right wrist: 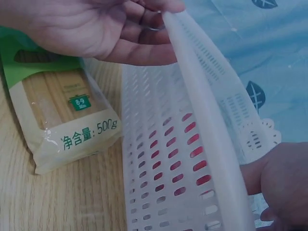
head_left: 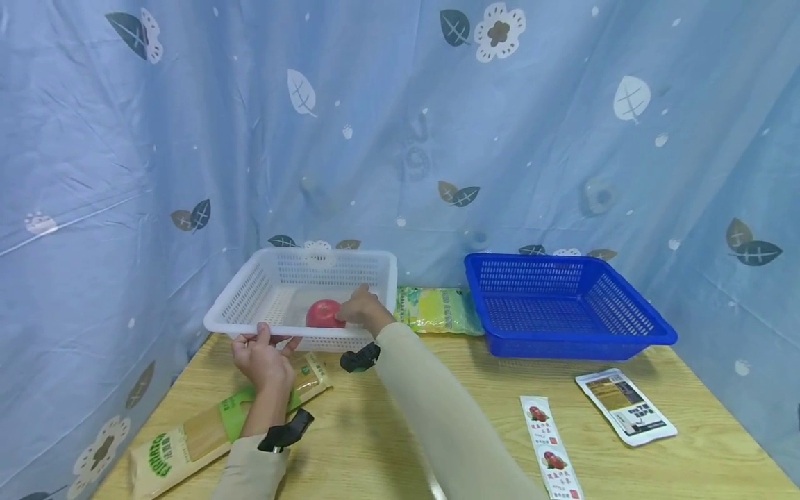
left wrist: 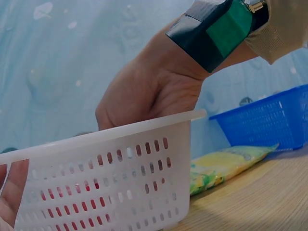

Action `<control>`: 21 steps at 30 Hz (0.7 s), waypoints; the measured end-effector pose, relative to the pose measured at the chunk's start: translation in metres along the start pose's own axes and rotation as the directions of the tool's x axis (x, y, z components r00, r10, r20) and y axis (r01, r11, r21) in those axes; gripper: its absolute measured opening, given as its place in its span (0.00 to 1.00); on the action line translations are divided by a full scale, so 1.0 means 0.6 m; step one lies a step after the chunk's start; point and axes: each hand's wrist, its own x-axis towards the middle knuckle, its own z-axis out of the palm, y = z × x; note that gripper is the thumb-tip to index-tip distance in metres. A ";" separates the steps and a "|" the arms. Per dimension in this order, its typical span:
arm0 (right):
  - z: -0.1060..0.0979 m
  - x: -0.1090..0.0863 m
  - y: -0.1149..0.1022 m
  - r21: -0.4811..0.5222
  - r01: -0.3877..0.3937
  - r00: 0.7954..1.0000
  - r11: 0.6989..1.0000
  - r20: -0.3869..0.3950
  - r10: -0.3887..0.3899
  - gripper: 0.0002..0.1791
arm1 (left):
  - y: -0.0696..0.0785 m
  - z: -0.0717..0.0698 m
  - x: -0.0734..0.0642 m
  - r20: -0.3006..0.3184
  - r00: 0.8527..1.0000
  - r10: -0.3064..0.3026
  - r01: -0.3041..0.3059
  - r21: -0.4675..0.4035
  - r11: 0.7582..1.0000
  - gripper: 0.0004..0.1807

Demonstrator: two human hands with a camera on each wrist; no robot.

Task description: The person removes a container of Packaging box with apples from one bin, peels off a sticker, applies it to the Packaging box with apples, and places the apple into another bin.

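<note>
Because the near wall of the white basket hides the right hand's fingertips from me, I can't tell whether that right hand grips the apple or only touches it. The apple sits inside the basket, against or close to the near wall, with red showing through the slots. If the hold is loose, I'd expect so round and smooth a thing to slip out and roll across the basket floor.

The left hand pinches the near rim between thumb and fingers, toward the left corner. Pulling down there, I judge, could tip the basket forward; the thin plastic rim might also flex. Were the basket dragged toward me, its front edge could shove the noodle pack lying before it. A push rightward could crumple the yellow-green bag between it and the blue basket.
</note>
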 end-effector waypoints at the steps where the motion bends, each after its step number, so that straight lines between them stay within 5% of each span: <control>1: -0.001 0.000 0.000 0.013 0.007 1.000 1.000 -0.006 -0.007 0.46 | -0.001 0.001 0.000 -0.001 1.000 0.005 -0.005 -0.002 1.000 0.07; 6: -0.005 0.012 0.004 0.171 0.045 0.999 0.984 -0.024 -0.042 0.42 | -0.002 0.002 0.002 0.000 1.000 0.013 -0.013 -0.009 1.000 0.07; 13: -0.013 0.018 0.009 0.448 0.112 0.993 0.887 -0.013 -0.119 0.41 | -0.001 0.004 0.003 0.008 1.000 0.018 -0.018 -0.007 1.000 0.07; 21: -0.023 0.008 0.014 0.460 0.190 0.982 0.867 -0.089 -0.168 0.41 | 0.002 0.002 0.001 0.018 1.000 -0.002 0.002 -0.011 1.000 0.09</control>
